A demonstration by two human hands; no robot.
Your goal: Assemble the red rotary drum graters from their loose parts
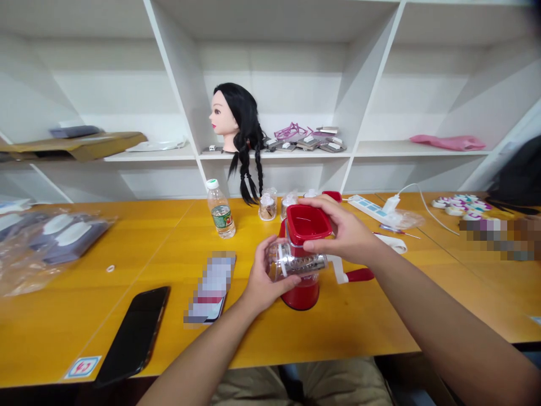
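A red rotary grater [303, 293] stands upright on the wooden table in front of me. Its clear housing shows a perforated metal drum [302, 263] lying sideways inside. My left hand [270, 273] is wrapped round the left end of the clear housing, thumb across its front. At the top, my right hand [338, 228] grips the rim of the square red hopper [309, 221], thumb in front and fingers behind. A white crank with a red handle [359, 275] sticks out to the right. The hopper's inside looks bare.
Left of the grater lie a lit phone [213, 285] and a dark phone [135, 332]. A water bottle [220, 211] and small jars [267, 207] stand behind. A power strip [369, 207] is at the back right. A mannequin head [236, 115] sits on the shelf.
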